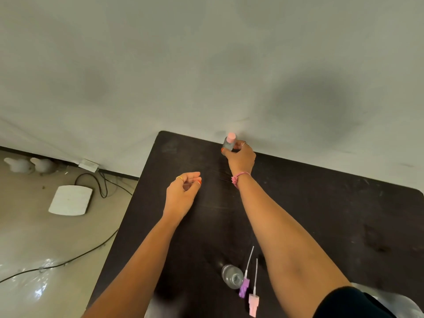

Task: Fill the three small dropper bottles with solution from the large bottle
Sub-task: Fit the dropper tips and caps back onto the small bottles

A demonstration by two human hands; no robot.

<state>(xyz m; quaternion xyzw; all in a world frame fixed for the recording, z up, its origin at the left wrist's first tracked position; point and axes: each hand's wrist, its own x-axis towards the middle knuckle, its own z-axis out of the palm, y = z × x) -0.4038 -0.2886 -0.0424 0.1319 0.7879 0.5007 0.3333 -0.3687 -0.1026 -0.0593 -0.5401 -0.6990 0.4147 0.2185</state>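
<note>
Right hand (239, 157) grips a small clear pink-capped bottle (229, 142) at the dark desk's (321, 203) far edge.
Left hand (183, 191) hovers nearer, loosely curled, holding nothing.

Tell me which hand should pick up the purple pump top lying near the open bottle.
Left, probably. The left hand hangs free with loosely curled fingers, holding nothing. The right hand already has its grip on the pink-capped bottle at the table's far edge, away from the purple pump top.

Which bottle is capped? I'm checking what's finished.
The small bottle gripped by the right hand at the far edge: pink cap on. The near bottle stands open.
</note>
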